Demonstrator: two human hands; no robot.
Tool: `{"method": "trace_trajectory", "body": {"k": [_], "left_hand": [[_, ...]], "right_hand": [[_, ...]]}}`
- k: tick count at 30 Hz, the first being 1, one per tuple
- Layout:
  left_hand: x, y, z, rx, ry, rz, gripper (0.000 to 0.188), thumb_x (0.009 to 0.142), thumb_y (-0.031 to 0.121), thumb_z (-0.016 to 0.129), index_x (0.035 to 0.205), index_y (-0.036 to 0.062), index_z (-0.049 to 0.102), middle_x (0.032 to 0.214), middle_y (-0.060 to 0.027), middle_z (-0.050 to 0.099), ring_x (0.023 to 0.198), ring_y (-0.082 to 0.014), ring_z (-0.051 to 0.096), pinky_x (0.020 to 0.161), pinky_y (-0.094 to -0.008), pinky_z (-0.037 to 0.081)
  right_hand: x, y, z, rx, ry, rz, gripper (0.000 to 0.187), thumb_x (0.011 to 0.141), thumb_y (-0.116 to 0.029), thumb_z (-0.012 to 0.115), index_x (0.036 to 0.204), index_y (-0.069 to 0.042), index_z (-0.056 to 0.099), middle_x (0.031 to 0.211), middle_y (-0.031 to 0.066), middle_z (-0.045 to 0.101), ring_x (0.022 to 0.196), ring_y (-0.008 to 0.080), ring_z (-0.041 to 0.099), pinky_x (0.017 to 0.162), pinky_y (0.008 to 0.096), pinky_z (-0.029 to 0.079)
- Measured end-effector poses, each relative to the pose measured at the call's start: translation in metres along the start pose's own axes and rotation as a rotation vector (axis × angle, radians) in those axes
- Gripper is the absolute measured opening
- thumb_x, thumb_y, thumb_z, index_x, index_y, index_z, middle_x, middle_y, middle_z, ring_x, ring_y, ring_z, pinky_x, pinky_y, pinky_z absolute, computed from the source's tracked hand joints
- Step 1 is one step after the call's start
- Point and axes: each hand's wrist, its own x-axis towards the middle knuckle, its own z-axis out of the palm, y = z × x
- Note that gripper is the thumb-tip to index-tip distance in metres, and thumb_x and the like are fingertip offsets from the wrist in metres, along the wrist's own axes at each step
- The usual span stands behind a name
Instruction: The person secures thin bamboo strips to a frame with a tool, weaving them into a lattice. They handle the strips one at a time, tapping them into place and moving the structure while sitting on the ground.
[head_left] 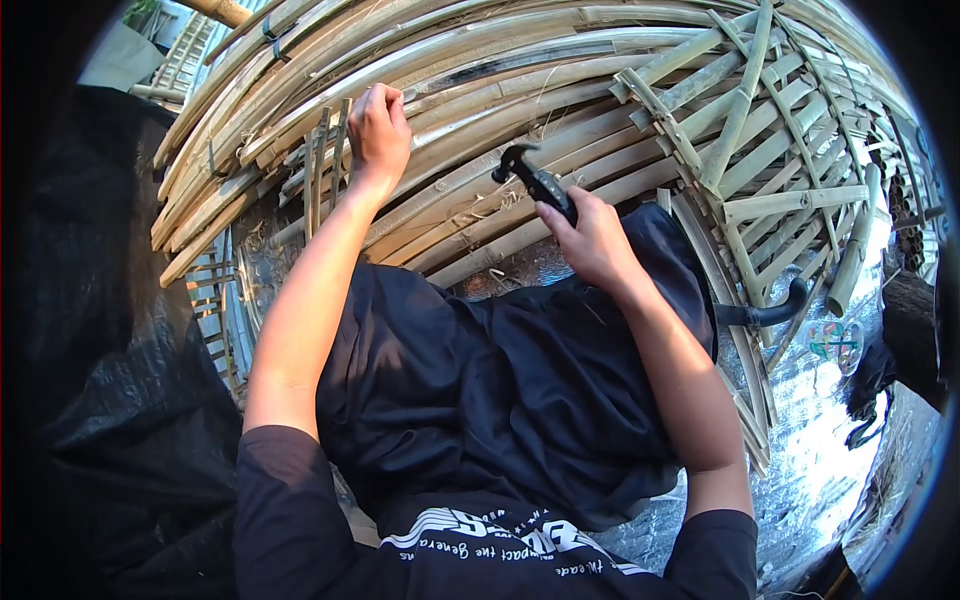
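- Right hand (pixel 595 240), centre frame, wrapped around the hammer (pixel 547 192); its handle slants up-left, head aimed leftward.
- Left hand (pixel 378 135), upper left of the hammer, fingers curled in; can't tell what's gripped.
- Bamboo strips (pixel 600 145) sweep across the upper frame!

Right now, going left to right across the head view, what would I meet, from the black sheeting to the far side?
Black sheeting → left hand → hammer head → right hand → curved black tube → dark brown log-like piece.
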Motion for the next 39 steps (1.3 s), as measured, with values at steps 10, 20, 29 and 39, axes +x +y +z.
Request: {"method": "trace_trajectory", "body": {"k": [10,20,29,39], "left_hand": [[0.021,-0.007,-0.056,-0.104,-0.137,-0.172,0.008,0.093,0.007,0.073,0.095,-0.0004,0.069,0.086,-0.0083,0.074,0.081,-0.0162,0.069,0.079,-0.0316,0.053],[0.038,-0.023,-0.092,-0.409,-0.234,-0.164,0.010,0.092,0.004,0.073,0.101,-0.0007,0.071,0.088,-0.0046,0.071,0.086,-0.0104,0.065,0.081,-0.0268,0.051],[0.049,-0.038,-0.133,-0.122,-0.292,0.153,0.036,0.083,0.000,0.080,0.118,-0.0011,0.072,0.112,-0.0090,0.073,0.108,-0.0174,0.068,0.098,-0.0307,0.051],[0.050,-0.025,-0.145,-0.128,-0.270,0.003,0.027,0.083,0.003,0.082,0.109,-0.0005,0.074,0.101,-0.0060,0.075,0.095,-0.0127,0.067,0.090,-0.0289,0.050]], "right_hand": [[0.051,-0.077,-0.004,0.902,-0.134,0.255,0.028,0.105,-0.034,0.060,0.100,-0.007,0.058,0.079,-0.0013,0.057,0.064,0.0065,0.053,0.058,0.0265,0.048],[0.059,-0.108,0.019,0.839,-0.213,0.003,0.028,0.102,-0.034,0.067,0.096,-0.008,0.057,0.073,-0.0038,0.052,0.061,0.0056,0.050,0.053,0.0240,0.044],[0.064,-0.133,0.031,0.766,-0.177,-0.143,0.033,0.099,-0.029,0.068,0.113,0.001,0.065,0.067,0.0005,0.057,0.055,0.0091,0.054,0.051,0.0300,0.045],[0.060,-0.145,0.036,0.642,-0.081,-0.242,0.041,0.095,-0.034,0.070,0.113,0.003,0.069,0.086,0.0170,0.071,0.085,0.0255,0.071,0.079,0.0402,0.053]]}}
